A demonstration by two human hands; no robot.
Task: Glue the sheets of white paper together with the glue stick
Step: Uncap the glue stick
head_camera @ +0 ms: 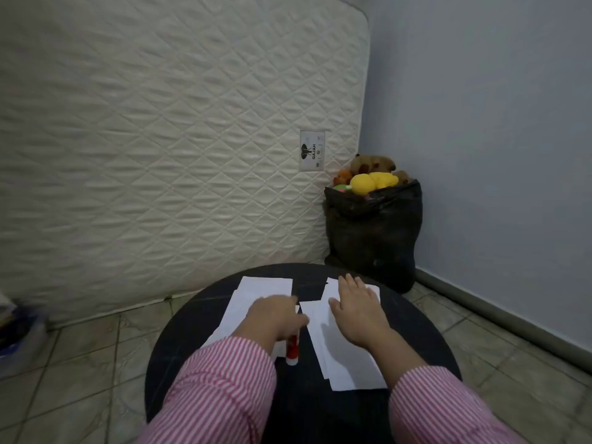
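Note:
A round black table [426,328] holds two groups of white paper. The left sheets [256,288] lie at the far left. The right sheets [346,363] overlap each other and reach toward the near edge. My right hand [358,309] lies flat and open on the right sheets, fingers spread. My left hand [275,315] hovers over the left sheets, palm down. A red and white glue stick [292,349] shows just below that hand; whether the hand grips it is unclear. Both arms wear pink striped sleeves.
A quilted white mattress [166,149] leans upright behind the table. A black bag [373,235] full of plush toys stands in the corner by the blue wall [496,139]. Tiled floor [80,363] surrounds the table.

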